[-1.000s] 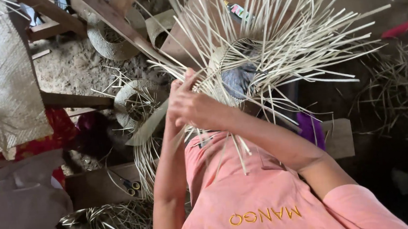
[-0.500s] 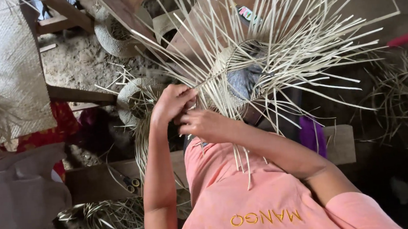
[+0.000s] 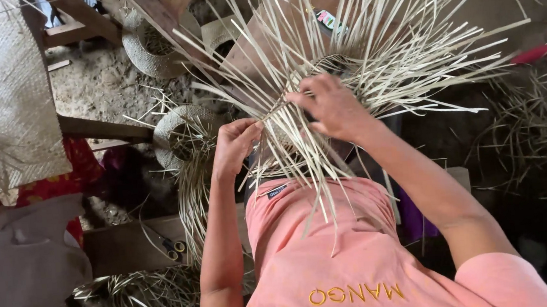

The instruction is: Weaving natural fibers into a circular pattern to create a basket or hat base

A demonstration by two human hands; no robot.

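Note:
A half-woven piece of pale straw strips (image 3: 351, 71) is held up in front of my chest, with many loose strip ends fanning outward. My left hand (image 3: 234, 148) is closed around a few strips at the piece's lower left edge. At the woven centre, my right hand (image 3: 331, 108) presses down with its fingers curled over some strips. Several long strips hang down over my pink shirt (image 3: 332, 258).
A woven mat (image 3: 6, 95) hangs at the upper left. Two round woven pieces (image 3: 151, 50) (image 3: 182, 131) lie by wooden beams (image 3: 105, 128). Loose straw bundles lie at the bottom left (image 3: 142, 297) and the right (image 3: 529, 142). A grey cloth (image 3: 18, 267) lies at the left.
My hands have drawn apart: the right one moved up and to the right onto the woven centre, while the left one shifted to the strips at the lower left.

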